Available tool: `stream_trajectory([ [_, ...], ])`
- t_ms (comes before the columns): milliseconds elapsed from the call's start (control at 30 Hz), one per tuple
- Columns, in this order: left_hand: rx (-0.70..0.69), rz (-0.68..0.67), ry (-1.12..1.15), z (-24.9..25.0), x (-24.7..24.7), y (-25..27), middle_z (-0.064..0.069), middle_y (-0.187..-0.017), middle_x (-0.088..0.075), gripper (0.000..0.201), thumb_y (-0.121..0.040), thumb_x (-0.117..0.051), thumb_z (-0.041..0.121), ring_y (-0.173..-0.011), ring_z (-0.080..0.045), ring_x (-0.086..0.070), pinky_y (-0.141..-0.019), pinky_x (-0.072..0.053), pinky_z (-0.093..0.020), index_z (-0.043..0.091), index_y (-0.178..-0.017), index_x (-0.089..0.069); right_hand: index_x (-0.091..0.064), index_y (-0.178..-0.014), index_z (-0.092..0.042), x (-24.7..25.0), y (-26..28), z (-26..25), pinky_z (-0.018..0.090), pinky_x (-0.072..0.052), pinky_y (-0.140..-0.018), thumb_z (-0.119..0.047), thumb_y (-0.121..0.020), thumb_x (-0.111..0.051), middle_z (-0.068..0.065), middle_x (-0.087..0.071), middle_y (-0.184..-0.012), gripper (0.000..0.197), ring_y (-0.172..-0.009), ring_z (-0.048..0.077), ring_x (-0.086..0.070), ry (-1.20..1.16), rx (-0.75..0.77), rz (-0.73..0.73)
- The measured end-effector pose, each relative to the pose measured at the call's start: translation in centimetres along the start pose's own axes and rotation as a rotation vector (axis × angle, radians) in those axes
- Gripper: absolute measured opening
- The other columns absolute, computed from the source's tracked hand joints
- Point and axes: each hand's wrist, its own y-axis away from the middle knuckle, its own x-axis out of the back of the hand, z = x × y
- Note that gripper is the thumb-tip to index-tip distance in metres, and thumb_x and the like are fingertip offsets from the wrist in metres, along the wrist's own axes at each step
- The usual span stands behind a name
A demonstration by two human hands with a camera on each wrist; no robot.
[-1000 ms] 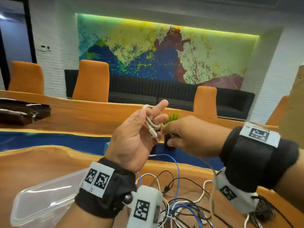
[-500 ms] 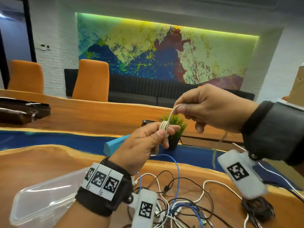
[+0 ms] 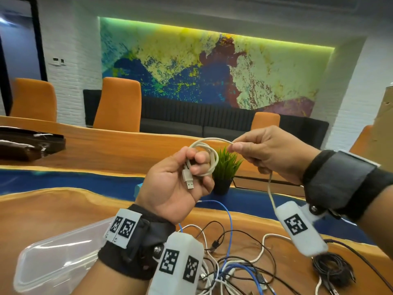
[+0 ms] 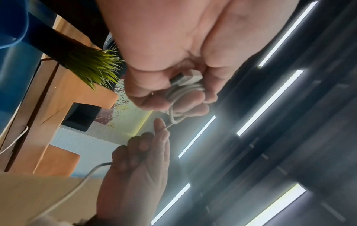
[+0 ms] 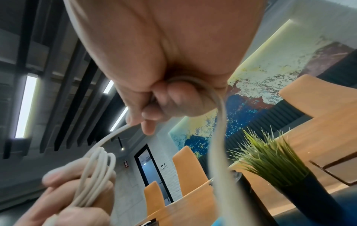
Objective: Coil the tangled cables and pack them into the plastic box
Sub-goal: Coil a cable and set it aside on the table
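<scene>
My left hand (image 3: 180,179) is raised above the table, palm toward me, and grips a small coil of white USB cable (image 3: 209,158) with the silver USB plug (image 3: 188,179) lying across the palm. My right hand (image 3: 265,154) pinches the same white cable (image 3: 223,140) just right of the coil, and the loose tail (image 3: 271,192) hangs down from that fist. The left wrist view shows the coil (image 4: 183,91) wrapped round my curled fingers. The right wrist view shows the cable loops (image 5: 96,171). A clear plastic box (image 3: 57,262) lies at the lower left.
A tangle of white, black and blue cables (image 3: 229,258) lies on the wooden table (image 3: 63,213) below my hands. A bundled black cable (image 3: 331,271) sits at the lower right. A small potted green plant (image 3: 225,167) stands just behind my hands. Orange chairs (image 3: 119,103) line the far side.
My left hand turned palm up, and the USB plug now shows. My right hand carried the cable up and round, then came level beside the coil, and the loops grew.
</scene>
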Motion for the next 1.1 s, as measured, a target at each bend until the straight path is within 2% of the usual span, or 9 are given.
stream_trajectory([
  [133, -0.016, 0.089, 0.077, 0.3, 0.0, -0.2, 0.004, -0.080, -0.048, 0.027, -0.101, -0.030, 0.026, -0.057, -0.006, -0.041, -0.065, -0.034, -0.027, 0.018, -0.082, -0.047, -0.075, -0.091, -0.019, -0.7, 0.6, 1.3, 0.033, -0.040, -0.051, -0.025, -0.096, -0.057, 0.001, -0.050, -0.060, 0.020, -0.057, 0.020, -0.041, 0.083, -0.001, 0.079],
  [233, 0.011, 0.116, 0.075, 0.0, 0.1, -0.4, 0.003, -0.075, -0.047, 0.027, -0.100, -0.031, 0.024, -0.054, -0.006, -0.038, -0.062, -0.030, -0.027, 0.017, -0.078, -0.045, -0.073, -0.090, -0.021, -2.1, 1.4, 2.3, 0.028, -0.048, -0.057, -0.022, -0.099, -0.054, -0.003, -0.056, -0.063, 0.021, -0.058, 0.014, -0.049, 0.153, -0.070, 0.003],
  [333, 0.021, 0.137, 0.016, -0.2, 0.0, -0.4, 0.002, -0.072, -0.046, 0.027, -0.099, -0.034, 0.025, -0.052, -0.007, -0.036, -0.059, -0.028, -0.026, 0.018, -0.076, -0.045, -0.071, -0.107, -0.024, -3.2, 1.8, 1.9, 0.028, -0.048, -0.060, -0.029, -0.097, -0.056, 0.001, -0.064, -0.082, 0.019, -0.067, 0.014, -0.055, -0.087, -0.085, -0.057],
  [433, 0.035, 0.134, -0.115, -0.6, -0.4, -0.2, 0.002, -0.070, -0.044, 0.022, -0.094, -0.040, 0.025, -0.051, -0.006, -0.032, -0.057, -0.025, -0.026, 0.018, -0.074, -0.046, -0.059, -0.128, -0.025, -3.7, 1.7, 0.8, 0.030, -0.049, -0.053, -0.037, -0.089, -0.058, 0.004, -0.065, -0.091, 0.041, -0.069, 0.018, -0.057, -0.301, -0.002, -0.059],
  [567, 0.043, 0.191, -0.334, -1.2, -1.5, 0.2, 0.000, -0.066, -0.045, 0.021, -0.092, -0.045, 0.024, -0.053, -0.009, -0.031, -0.056, -0.025, -0.027, 0.015, -0.073, -0.050, -0.069, -0.111, -0.021, -5.1, 1.6, 0.6, 0.025, -0.047, -0.046, -0.023, -0.097, -0.055, 0.009, -0.068, -0.080, 0.020, -0.058, 0.013, -0.054, -0.021, 0.168, 0.009],
  [667, -0.014, 0.307, -0.504, -2.2, -1.9, 0.0, -0.001, -0.063, -0.041, 0.027, -0.101, -0.040, 0.024, -0.053, -0.010, -0.034, -0.053, -0.030, -0.026, 0.012, -0.081, -0.052, -0.071, -0.097, -0.020, -5.4, 1.4, 1.5, 0.015, -0.044, -0.050, -0.019, -0.098, -0.055, -0.008, -0.064, -0.069, 0.017, -0.057, 0.002, -0.056, 0.123, 0.214, 0.119],
  [833, -0.142, 0.386, -0.651, -2.8, -1.4, -0.3, 0.004, -0.070, -0.050, 0.017, -0.104, -0.043, 0.026, -0.058, -0.007, -0.045, -0.055, -0.038, -0.026, 0.013, -0.106, -0.055, -0.071, -0.094, -0.021, -5.8, 1.2, 2.0, 0.025, -0.052, -0.067, -0.022, -0.099, -0.052, -0.010, -0.064, -0.079, 0.020, -0.077, 0.006, -0.058, 0.278, 0.281, 0.196],
  [1000, -0.378, 0.291, -1.282, -1.2, -0.2, 0.2, 0.004, -0.092, -0.071, 0.012, -0.096, -0.059, 0.025, -0.087, -0.009, -0.068, -0.076, -0.058, -0.031, 0.021, -0.107, -0.063, -0.071, -0.094, -0.021, -5.5, 0.8, 1.9, 0.034, -0.053, -0.069, -0.023, -0.099, -0.052, -0.007, -0.063, -0.079, 0.019, -0.076, 0.009, -0.058, 0.380, 0.362, 0.245],
  [1100, -0.382, 0.260, -1.520, -0.2, 0.0, 0.4, 0.009, -0.093, -0.073, 0.016, -0.091, -0.067, 0.024, -0.087, -0.003, -0.069, -0.075, -0.060, -0.030, 0.024, -0.106, -0.067, -0.070, -0.094, -0.019, -5.4, 0.7, 2.3, 0.039, -0.052, -0.070, -0.021, -0.099, -0.053, -0.005, -0.062, -0.079, 0.018, -0.077, 0.012, -0.056, 0.441, 0.396, 0.240],
])
